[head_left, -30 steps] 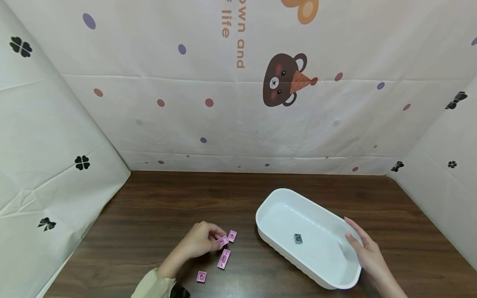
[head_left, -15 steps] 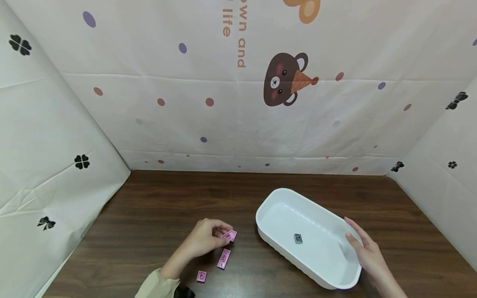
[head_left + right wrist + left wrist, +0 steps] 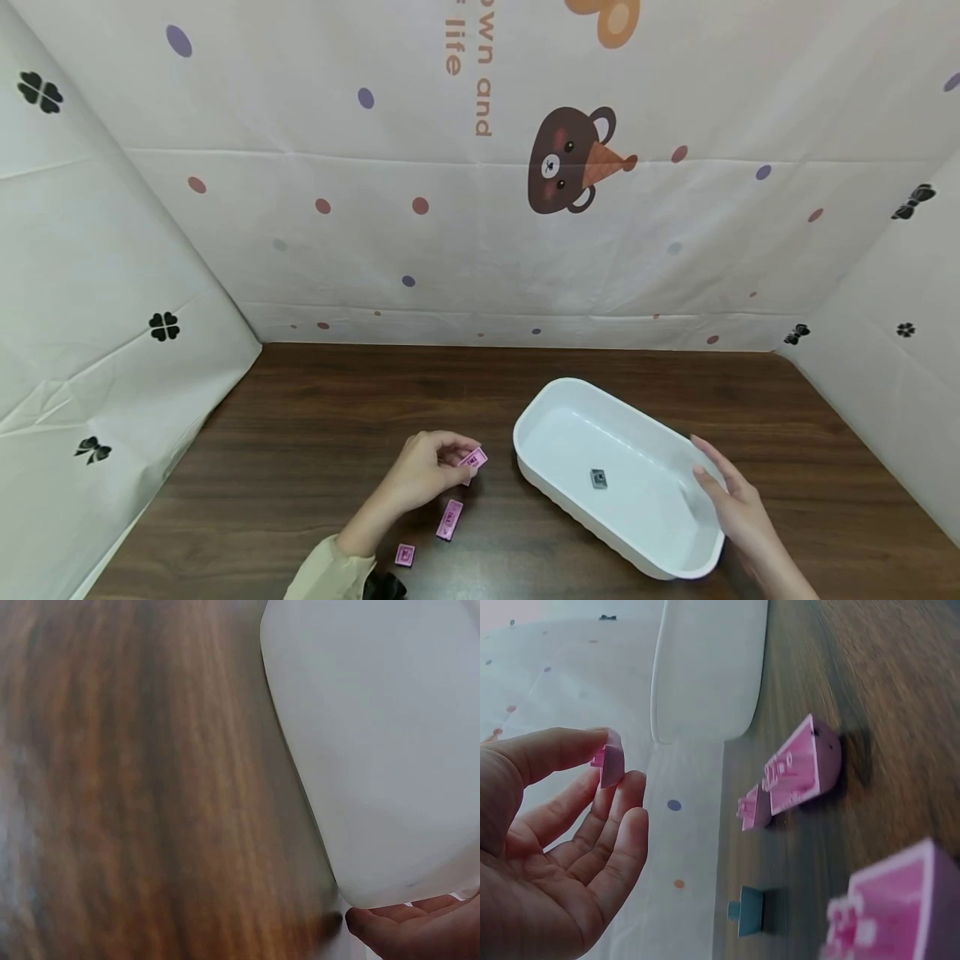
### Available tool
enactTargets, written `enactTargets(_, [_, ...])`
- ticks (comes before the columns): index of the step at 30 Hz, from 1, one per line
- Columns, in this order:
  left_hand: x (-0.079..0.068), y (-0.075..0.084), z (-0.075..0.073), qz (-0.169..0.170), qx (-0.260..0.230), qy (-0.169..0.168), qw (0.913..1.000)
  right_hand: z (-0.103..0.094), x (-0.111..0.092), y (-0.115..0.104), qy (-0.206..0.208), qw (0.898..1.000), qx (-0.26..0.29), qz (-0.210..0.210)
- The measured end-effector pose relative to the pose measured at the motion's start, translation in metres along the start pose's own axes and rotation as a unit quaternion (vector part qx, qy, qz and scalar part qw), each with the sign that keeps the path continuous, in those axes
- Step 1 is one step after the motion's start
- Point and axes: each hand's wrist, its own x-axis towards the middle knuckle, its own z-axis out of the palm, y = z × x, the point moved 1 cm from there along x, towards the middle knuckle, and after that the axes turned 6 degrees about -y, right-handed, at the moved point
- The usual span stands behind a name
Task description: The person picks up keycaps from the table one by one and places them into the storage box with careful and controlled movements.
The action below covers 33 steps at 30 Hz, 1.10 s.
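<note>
My left hand (image 3: pixel 426 473) pinches a small pink keycap (image 3: pixel 613 759) between thumb and fingertips, raised over the table left of the white tray (image 3: pixel 645 512). Below it lie a long pink keycap (image 3: pixel 450 520) and a small pink keycap (image 3: pixel 405 555). In the left wrist view, another pink keycap (image 3: pixel 755 808) lies beside the long one, and a teal keycap (image 3: pixel 751 910) rests farther along. Those on the table show hollow undersides with stems. My right hand (image 3: pixel 746 512) grips the tray's right end by the rim. One grey keycap (image 3: pixel 598 479) lies inside the tray.
The brown wooden table (image 3: pixel 360 392) runs back to a white printed cloth (image 3: pixel 480 250) hung behind it. More white cloth (image 3: pixel 112 350) walls off the left side, and cloth (image 3: pixel 885 392) closes the right side too.
My left hand has moved right and slightly away with the pink keycap, toward the tray. The right hand and tray have stayed put.
</note>
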Motion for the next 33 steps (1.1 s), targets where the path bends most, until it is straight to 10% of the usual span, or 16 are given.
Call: enactTargets(33, [0.017, 0.026, 0.027, 0.044, -0.008, -0.004, 0.9990, -0.005, -0.002, 0.001, -0.020, 0.999, 0.009, -0.024])
